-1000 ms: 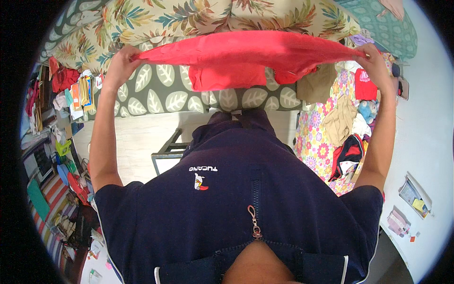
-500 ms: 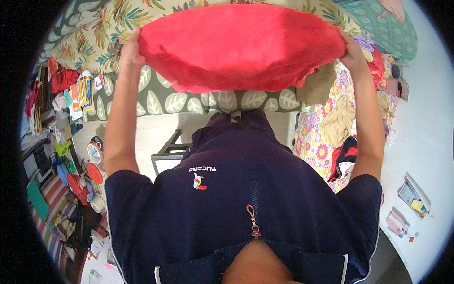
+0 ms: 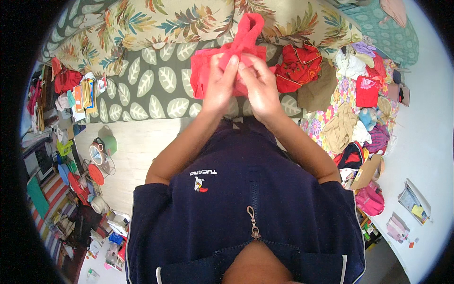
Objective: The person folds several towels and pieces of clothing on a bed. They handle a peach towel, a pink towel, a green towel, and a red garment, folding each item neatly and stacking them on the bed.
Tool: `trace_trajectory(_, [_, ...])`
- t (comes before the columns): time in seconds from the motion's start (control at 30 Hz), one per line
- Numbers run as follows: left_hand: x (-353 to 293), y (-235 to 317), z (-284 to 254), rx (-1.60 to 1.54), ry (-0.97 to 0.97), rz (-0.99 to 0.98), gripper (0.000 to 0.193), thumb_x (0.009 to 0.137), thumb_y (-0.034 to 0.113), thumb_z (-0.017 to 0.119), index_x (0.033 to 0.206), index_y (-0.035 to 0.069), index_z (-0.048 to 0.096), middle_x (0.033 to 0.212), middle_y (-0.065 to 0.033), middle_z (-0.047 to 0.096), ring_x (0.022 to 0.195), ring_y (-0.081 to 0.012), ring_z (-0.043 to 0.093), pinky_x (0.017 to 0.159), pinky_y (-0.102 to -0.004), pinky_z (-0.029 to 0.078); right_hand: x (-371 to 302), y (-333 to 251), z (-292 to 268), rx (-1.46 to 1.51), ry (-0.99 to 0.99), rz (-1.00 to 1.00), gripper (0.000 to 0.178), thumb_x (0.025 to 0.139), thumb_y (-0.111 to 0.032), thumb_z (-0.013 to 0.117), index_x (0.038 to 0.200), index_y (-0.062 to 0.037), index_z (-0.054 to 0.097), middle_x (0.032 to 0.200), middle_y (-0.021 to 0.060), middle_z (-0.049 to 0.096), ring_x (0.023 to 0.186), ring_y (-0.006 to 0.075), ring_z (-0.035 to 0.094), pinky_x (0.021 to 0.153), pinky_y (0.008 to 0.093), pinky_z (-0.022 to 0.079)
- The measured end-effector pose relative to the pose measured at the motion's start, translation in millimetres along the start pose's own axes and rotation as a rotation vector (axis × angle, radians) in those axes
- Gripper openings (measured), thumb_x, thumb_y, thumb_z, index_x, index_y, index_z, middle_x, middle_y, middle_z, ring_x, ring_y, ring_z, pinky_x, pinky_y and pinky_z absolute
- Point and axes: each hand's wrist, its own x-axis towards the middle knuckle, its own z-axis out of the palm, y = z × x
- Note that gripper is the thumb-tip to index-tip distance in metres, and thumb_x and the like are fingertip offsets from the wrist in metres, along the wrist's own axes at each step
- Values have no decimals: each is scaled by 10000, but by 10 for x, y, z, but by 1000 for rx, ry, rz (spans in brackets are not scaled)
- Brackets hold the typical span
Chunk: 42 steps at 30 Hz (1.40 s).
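Left hand (image 3: pixel 221 86) and right hand (image 3: pixel 261 89), grips clenched on bunched coral-red fabric (image 3: pixel 247 34), yellow-trimmed red cloth garment (image 3: pixel 298 67) to the right

Red cloth (image 3: pixel 248 32): soft fabric, matt, slightly fuzzy nap.
Folded cloth (image 3: pixel 199 80): under it; red fabric, same matt look.
Sofa cover (image 3: pixel 165 78): woven-looking cloth, matt, printed leaves.
Cushions (image 3: pixel 179 21): far side; printed cloth, dull finish.
Shirt (image 3: pixel 213 208): near; dark knit-looking cloth, matt.
Zip pull (image 3: pixel 256 232): metal, glossy.
Floor (image 3: pixel 142 142): left; pale, smooth, faint sheen.
Papers (image 3: pixel 82 97): far left; paper, flat, smooth edges.
Green tray (image 3: pixel 64 147): left; plastic by look, bright.
Flowered sheet (image 3: pixel 313 127): right; printed cloth, matt.
Box (image 3: pixel 367 173): right; brown cardboard, matt.
Wall (image 3: pixel 418 151): right; smooth, pale, material unclear.
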Motion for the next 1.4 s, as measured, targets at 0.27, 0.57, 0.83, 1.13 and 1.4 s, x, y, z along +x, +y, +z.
trace_trajectory(0.27, [68, 144, -456, 91, -150, -33, 352, 735, -30, 589, 1058, 24, 461, 917, -35, 554, 842, -88, 532, 727, -211, 431, 67, -415, -378, 95, -411, 335, 324, 890, -199, 457, 1102, 37, 519, 1046, 90, 573, 944, 195, 570, 826, 303, 455])
trace_trajectory(0.57, [-27, 499, -434, 214, -537, -200, 315, 741, -104, 492, 1022, 36, 518, 913, 0, 557, 816, -46, 511, 687, -170, 408, 356, -423, -764, -1256, -740, -682, 517, 682, -402, 672, 1069, -85, 541, 1222, 131, 462, 1182, 269, 389, 992, 407, 254])
trace_trajectory(0.83, [-24, 594, -1363, 492, -233, -57, 267, 755, -89, 518, 1000, 15, 529, 905, -18, 570, 854, -83, 521, 760, -205, 412, -124, -22, -134, -1095, -572, -554, 220, 785, -235, 582, 904, -62, 514, 754, 113, 590, 623, 279, 599, 514, 373, 482])
trace_trajectory(1.13, [240, 1098, -1803, 696, -33, 33, 262, 775, -47, 529, 1031, -3, 558, 925, -61, 606, 854, -119, 560, 786, -237, 427, -39, 181, 587, -772, -632, -307, 191, 818, -230, 514, 822, -47, 460, 729, 135, 555, 679, 343, 561, 558, 443, 435])
trace_trajectory(1.4, [1589, 130, -507, 1112, -548, 131, 328, 711, 32, 575, 1039, 38, 563, 965, -114, 613, 872, -240, 584, 756, -299, 457, 727, 693, -734, -659, -218, -111, 321, 831, -296, 545, 1016, -35, 550, 875, 167, 603, 818, 290, 592, 718, 351, 453])
